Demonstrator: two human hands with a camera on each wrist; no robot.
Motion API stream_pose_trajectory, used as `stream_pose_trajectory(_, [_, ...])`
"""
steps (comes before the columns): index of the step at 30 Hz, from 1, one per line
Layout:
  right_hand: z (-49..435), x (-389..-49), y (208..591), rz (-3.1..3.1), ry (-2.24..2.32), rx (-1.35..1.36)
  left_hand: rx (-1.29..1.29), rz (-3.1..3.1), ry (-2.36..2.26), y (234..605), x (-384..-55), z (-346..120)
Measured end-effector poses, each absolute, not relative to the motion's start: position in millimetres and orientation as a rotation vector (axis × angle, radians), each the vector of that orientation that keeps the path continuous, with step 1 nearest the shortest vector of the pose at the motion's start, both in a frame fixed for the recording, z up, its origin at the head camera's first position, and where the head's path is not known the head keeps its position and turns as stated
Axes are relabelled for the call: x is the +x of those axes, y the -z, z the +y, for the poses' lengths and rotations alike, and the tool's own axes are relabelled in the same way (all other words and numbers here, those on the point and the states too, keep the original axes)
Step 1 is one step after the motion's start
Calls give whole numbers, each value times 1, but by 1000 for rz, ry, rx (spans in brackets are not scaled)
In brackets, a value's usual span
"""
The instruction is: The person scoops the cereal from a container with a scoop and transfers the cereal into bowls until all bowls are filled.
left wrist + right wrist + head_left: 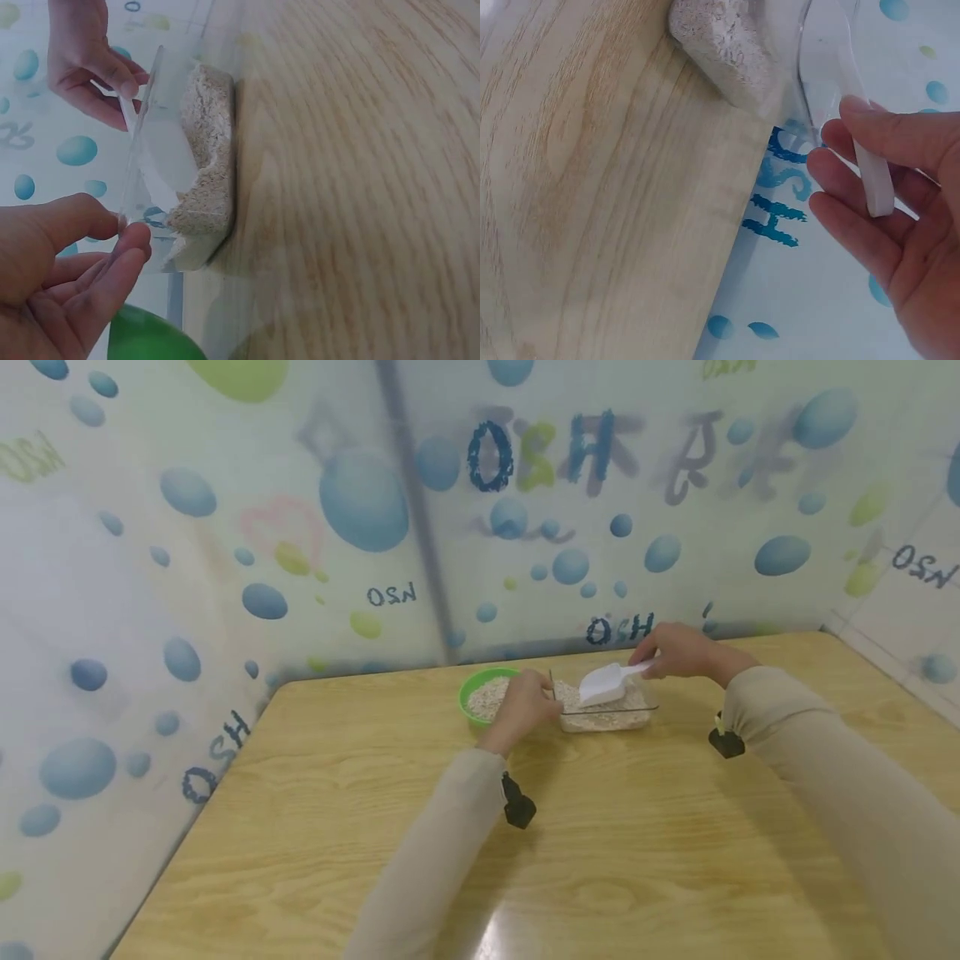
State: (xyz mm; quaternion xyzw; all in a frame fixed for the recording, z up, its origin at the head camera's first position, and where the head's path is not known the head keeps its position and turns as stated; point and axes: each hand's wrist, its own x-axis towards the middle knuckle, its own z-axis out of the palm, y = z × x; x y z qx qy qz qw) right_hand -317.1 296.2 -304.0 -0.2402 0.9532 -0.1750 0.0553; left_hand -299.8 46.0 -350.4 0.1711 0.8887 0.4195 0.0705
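Note:
A clear rectangular container [607, 723] holding pale flakes stands near the table's back edge. My left hand [522, 703] pinches the rim at its left end between thumb and fingers, as the left wrist view shows. With my right hand [678, 652] I grip the handle of a white scoop [602, 686]. The scoop's head is tilted down inside the container, its lip at the flakes; in the left wrist view the scoop [169, 157] shows through the clear wall. Beside my left hand sits a green bowl [467, 700] with similar flakes [487, 697], partly hidden by that hand.
The wooden table [360, 827] reaches toward me below both forearms. Behind it stands a wall [420, 560] with blue and green bubble prints and lettering, close to the container and bowl. A dark device [519, 802] hangs at the left wrist, another device [726, 740] at the right.

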Motion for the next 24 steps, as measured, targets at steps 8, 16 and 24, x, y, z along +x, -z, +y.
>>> stream_pose_trajectory(8, [297, -329, 309, 2867, 566, -767, 538, 2724, -1258, 352, -299, 47])
stream_pose_trajectory(16, [281, -340, 297, 2862, 480, -834, 525, 2785, -1194, 347, -298, 50])
stream_pose_trajectory(24, [265, -342, 297, 2859, 482, -823, 515, 2798, -1166, 348, -299, 52])
